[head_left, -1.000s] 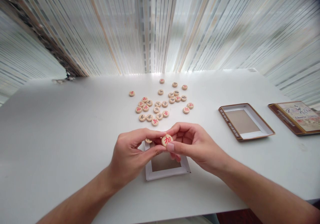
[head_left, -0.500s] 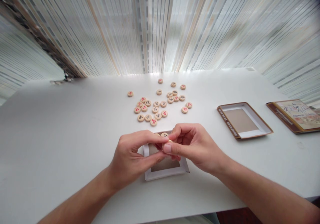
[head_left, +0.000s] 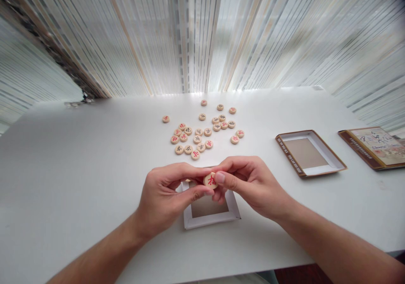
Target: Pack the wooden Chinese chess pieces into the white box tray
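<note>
So both hands are busy with one little round game piece point(head_left: 209, 180), a pale disc with a red character on its face, tilted up so you can read it from above. The left hand point(head_left: 167, 191) has it pinched at its left edge between thumb and index finger, and the right hand point(head_left: 251, 187) grips it from the other side, thumb lapping over the edge of the face. So yeah, both grips are closed on the same piece, and it's up in the air over the near tray point(head_left: 211, 223), a shallow box with white walls and a brownish bottom. There's a pale sliver behind the left fingers near the tray's far left corner, could be another piece, but the hand covers too much to be sure.

Beyond the hands, a bunch of loose pieces point(head_left: 197, 139) is scattered on the white table point(head_left: 95, 187), some with red characters, some with black. Off to the right sits an open box half point(head_left: 324, 174) with a brown printed side, and just beside it a brown box cover point(head_left: 382, 147) with artwork on top. A striped curtain point(head_left: 142, 35) hangs along the back.
</note>
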`<action>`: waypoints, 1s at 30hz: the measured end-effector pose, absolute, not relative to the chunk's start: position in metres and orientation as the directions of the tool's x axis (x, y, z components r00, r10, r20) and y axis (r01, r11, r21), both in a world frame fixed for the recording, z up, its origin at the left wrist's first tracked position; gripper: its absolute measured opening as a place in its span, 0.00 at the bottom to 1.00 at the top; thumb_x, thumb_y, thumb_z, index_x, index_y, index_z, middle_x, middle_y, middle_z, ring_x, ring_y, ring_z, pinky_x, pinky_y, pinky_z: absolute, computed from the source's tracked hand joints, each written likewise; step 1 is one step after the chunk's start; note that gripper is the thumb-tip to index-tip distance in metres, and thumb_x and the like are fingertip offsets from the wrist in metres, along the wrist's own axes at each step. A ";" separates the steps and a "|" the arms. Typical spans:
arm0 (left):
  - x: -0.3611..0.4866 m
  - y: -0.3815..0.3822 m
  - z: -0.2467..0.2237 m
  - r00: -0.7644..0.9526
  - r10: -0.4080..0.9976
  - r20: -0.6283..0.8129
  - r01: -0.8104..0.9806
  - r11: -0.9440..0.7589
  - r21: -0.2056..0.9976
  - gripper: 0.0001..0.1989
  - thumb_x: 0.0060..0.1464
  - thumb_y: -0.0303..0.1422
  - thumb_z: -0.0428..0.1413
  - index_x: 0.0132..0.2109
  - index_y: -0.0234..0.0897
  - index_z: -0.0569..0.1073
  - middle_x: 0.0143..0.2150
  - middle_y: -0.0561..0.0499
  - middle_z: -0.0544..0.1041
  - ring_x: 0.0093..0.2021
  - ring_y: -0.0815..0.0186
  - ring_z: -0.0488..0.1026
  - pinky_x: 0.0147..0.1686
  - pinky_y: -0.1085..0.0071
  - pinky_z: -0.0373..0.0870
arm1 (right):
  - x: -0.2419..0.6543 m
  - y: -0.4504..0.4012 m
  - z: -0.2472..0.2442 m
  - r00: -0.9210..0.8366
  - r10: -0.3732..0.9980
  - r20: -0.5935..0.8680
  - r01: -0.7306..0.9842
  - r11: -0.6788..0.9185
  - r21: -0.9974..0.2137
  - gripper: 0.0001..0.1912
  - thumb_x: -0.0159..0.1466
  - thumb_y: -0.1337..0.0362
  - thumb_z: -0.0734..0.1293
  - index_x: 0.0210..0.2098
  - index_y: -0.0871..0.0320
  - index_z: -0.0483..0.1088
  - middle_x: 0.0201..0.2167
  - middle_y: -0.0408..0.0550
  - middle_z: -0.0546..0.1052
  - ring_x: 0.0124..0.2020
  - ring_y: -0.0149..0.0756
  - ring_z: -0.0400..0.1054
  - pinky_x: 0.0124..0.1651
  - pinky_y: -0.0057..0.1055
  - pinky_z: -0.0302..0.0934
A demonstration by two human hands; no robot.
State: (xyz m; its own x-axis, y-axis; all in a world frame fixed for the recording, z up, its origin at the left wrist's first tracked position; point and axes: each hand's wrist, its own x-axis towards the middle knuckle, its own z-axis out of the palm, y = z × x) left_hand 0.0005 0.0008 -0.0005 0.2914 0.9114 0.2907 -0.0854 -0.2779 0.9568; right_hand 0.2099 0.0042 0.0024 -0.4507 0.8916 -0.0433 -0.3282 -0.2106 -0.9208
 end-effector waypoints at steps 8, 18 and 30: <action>-0.002 0.003 0.002 0.274 0.900 0.339 -0.010 -0.350 0.937 0.16 0.57 0.22 0.71 0.50 0.43 0.89 0.41 0.48 0.91 0.37 0.62 0.87 0.40 0.72 0.85 | 0.211 0.003 0.003 -0.405 0.914 -0.015 -0.307 -0.152 -0.939 0.11 0.63 0.62 0.82 0.44 0.58 0.87 0.30 0.49 0.86 0.28 0.35 0.80 0.35 0.30 0.79; -0.001 0.001 0.000 0.207 0.938 0.277 -0.024 -0.278 0.960 0.14 0.54 0.21 0.73 0.47 0.40 0.89 0.40 0.50 0.91 0.38 0.63 0.89 0.42 0.75 0.87 | 0.209 0.000 -0.001 -0.330 0.943 0.052 -0.297 -0.051 -0.953 0.14 0.61 0.69 0.82 0.46 0.56 0.85 0.34 0.48 0.87 0.31 0.34 0.82 0.38 0.29 0.80; -0.003 0.000 -0.008 0.202 0.923 0.328 -0.023 -0.330 0.944 0.17 0.56 0.19 0.71 0.48 0.45 0.88 0.43 0.53 0.90 0.42 0.66 0.87 0.45 0.73 0.85 | 0.210 0.000 -0.002 -0.230 0.946 0.229 -0.100 0.211 -0.972 0.07 0.65 0.65 0.79 0.43 0.56 0.84 0.36 0.50 0.85 0.34 0.39 0.80 0.36 0.34 0.77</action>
State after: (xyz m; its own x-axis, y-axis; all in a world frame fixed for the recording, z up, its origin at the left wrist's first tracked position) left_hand -0.0030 0.0003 -0.0081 0.2021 0.9228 0.3280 -0.0226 -0.3304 0.9436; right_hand 0.2100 -0.0003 -0.0019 -0.2296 0.9459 0.2292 -0.1004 0.2112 -0.9723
